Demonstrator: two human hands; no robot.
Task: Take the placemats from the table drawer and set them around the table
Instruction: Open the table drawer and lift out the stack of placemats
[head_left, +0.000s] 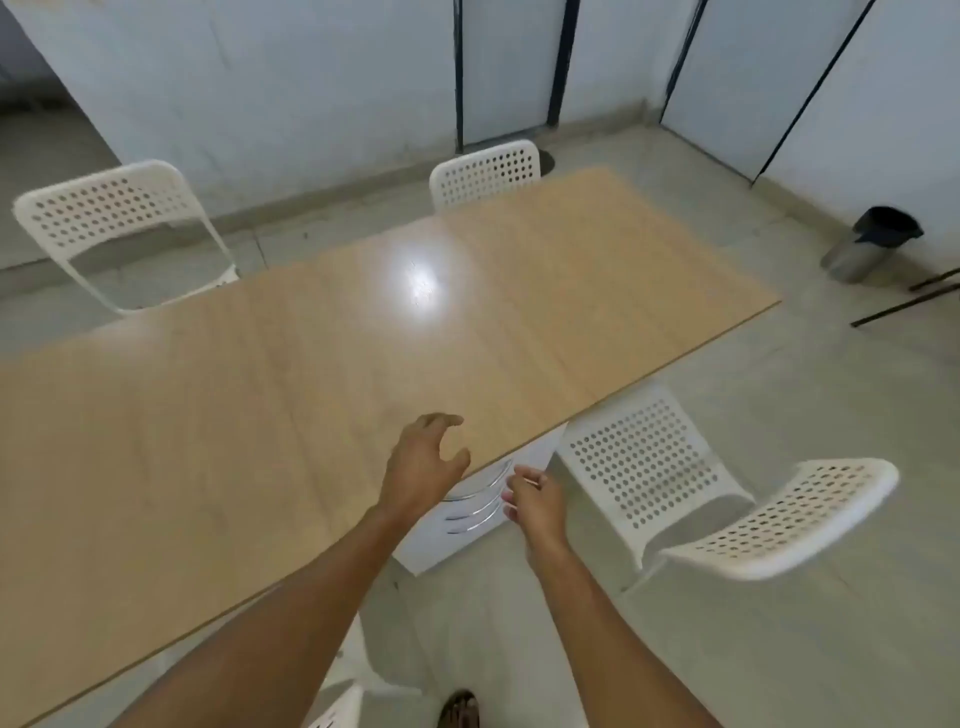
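1. The right hand (535, 506), loosely curled and holding nothing, hovers just right of the curved chrome handles (480, 496).
2. The left hand (423, 467) hangs released over the table edge above them.
3. The white drawer unit (457, 540) under the light wooden table (311, 364) is closed, no placemats visible; the right hand looks nearer.

a white drawer unit (457, 525) with curved chrome handles is seen closed under the wooden table (311, 364) edge.
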